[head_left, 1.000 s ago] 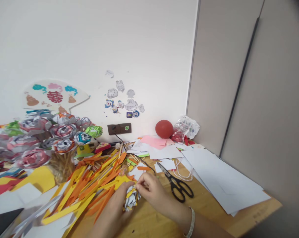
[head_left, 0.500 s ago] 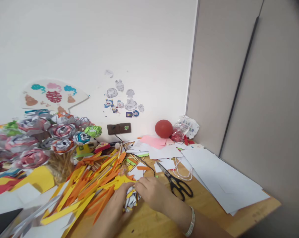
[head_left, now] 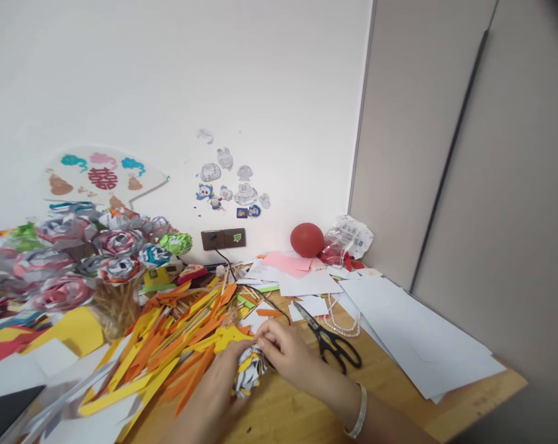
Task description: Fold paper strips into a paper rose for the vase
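Note:
A white and yellow paper flower point(head_left: 251, 372) is held low over the wooden table, its folded petals facing me. My left hand point(head_left: 221, 376) is closed around its left side, with the thumb along the far rim. At the flower's far edge, the thumb and index finger of my right hand point(head_left: 281, 351) are pinched together on the paper; the exact bit between the tips is too small to see. Yellow paper point(head_left: 230, 336) lies just beyond the hands. Black-handled scissors point(head_left: 332, 346) rest partly spread, right of my right hand.
Orange and yellow paper strips point(head_left: 168, 333) cover the table left of my hands. Finished paper flowers point(head_left: 119, 243) stand at the back left. White sheets point(head_left: 412, 333) lie to the right, near a string of beads point(head_left: 342, 327). A red balloon point(head_left: 307, 240) sits against the wall.
My right hand's fingers have shifted up and drawn into a pinch, uncovering more of the flower. The flower has moved slightly right. My left hand keeps its hold.

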Demonstrator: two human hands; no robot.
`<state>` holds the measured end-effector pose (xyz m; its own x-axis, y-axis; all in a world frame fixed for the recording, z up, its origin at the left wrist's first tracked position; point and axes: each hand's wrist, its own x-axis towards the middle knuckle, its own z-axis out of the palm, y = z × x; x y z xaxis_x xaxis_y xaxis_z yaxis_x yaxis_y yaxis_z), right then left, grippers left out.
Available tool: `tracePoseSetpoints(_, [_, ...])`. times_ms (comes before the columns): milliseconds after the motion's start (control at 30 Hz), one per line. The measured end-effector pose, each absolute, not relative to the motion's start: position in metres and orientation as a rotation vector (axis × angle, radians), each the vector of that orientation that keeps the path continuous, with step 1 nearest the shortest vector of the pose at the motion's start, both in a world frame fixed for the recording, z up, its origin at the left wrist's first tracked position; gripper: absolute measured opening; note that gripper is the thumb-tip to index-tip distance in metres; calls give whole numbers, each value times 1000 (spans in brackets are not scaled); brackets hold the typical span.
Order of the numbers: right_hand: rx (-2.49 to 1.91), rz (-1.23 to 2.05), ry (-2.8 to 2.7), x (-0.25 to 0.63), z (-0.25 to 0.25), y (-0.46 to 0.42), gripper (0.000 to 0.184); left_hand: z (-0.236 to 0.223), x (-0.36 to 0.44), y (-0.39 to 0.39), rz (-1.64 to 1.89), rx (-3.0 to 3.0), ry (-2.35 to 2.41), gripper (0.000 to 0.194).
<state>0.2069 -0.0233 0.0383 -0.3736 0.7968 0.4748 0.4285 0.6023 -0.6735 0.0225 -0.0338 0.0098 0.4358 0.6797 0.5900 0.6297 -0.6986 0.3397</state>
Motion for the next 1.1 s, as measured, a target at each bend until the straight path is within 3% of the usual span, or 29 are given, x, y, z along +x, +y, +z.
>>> tracePoseSetpoints(133, [-1111, -18, -2246, 208, 28, -21, 15, 12, 23, -36, 1074, 2599, 1212, 55])
tracePoseSetpoints(267, [-1029, -158, -2263, 209, 28, -23, 18, 15, 25, -37, 1092, 2577, 1176, 50])
tracePoseSetpoints(367, [-983, -29, -2076, 209, 34, -27, 17, 13, 25, -35, 1148, 2547, 1164, 51])
tracePoseSetpoints(600, [-869, 775, -1793, 205, 37, -21, 18, 8, 19, -30, 1182, 2570, 1165, 57])
tracePoseSetpoints(700, [-802, 965, -1730, 203, 38, -19, 23, 7, 18, -30, 1181, 2573, 1162, 58])
tracePoseSetpoints(1100, [-928, 714, -1860, 203, 45, -32, 25, 5, 22, -30, 1233, 2526, 1224, 57])
